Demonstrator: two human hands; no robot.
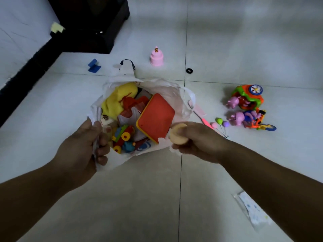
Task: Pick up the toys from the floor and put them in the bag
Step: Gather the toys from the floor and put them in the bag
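Note:
A white plastic bag [176, 91] lies open on the tiled floor, holding a red-orange case [155, 116], a yellow soft toy [118, 100] and several small colourful toys. My left hand [83, 142] grips the bag's near-left rim. My right hand [197, 140] holds a round beige disc toy [176, 135] over the bag's near-right edge. Lying loose on the floor are a pink toy cake [156, 57], a blue piece [94, 65], a small black ring [189, 70], pig figures with an orange-green vehicle [248, 98], a pig on a tricycle [251, 119] and balloon sticks [220, 123].
A dark piece of furniture [90, 23] stands at the back left, with a black strip along the left wall. A clear packet [251, 210] lies at the near right. A pink-handled tool [201, 116] rests beside the bag.

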